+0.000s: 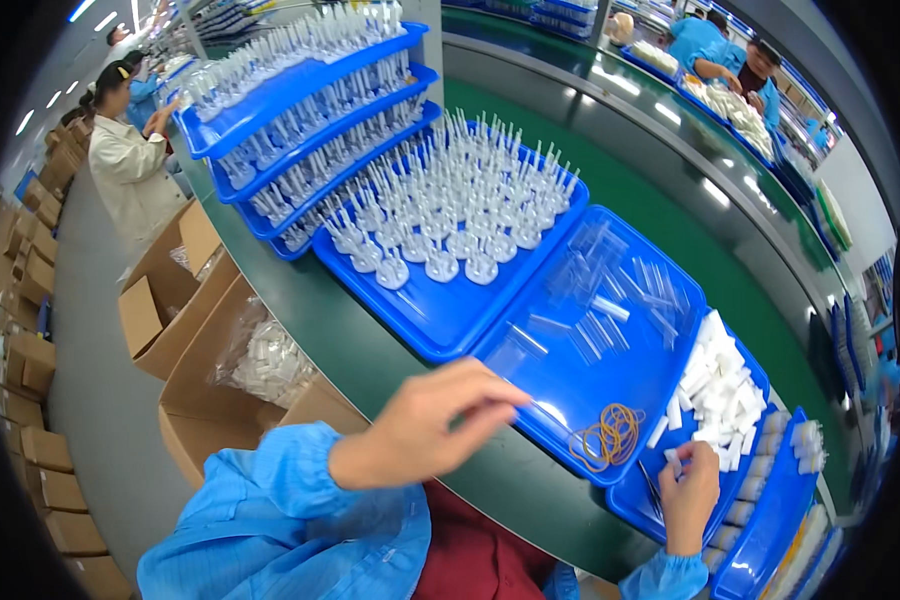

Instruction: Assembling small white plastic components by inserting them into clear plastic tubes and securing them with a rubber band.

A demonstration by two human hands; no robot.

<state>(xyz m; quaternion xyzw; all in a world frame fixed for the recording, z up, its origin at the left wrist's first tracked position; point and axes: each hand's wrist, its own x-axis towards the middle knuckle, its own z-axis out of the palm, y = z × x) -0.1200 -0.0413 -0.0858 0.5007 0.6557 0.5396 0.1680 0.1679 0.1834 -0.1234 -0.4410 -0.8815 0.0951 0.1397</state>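
My left hand (pixel 435 425) is over the green bench edge with thumb and fingertips pinched together, at the near side of a blue tray (pixel 470 357). What those fingertips hold, if anything, I cannot make out. Clear tubes (pixel 595 335) lie loose in this tray, along with a tangle of brown rubber bands (pixel 610 437). To the right, my right hand (pixel 692 495) has its fingers closed on a small white piece (pixel 674 462), above a second blue tray (pixel 625 495) with a pile of short white cylinders (pixel 715 380). A thin dark tool (pixel 651 485) lies beside that hand.
Clear stemmed parts stand upright in a blue tray (pixel 410 315) and in stacked trays (pixel 305 75) at the back left. Open cartons (pixel 195 410) stand left of the bench (pixel 330 330). More blue trays (pixel 770 530) are at the right. Other people (pixel 130 160) work farther off.
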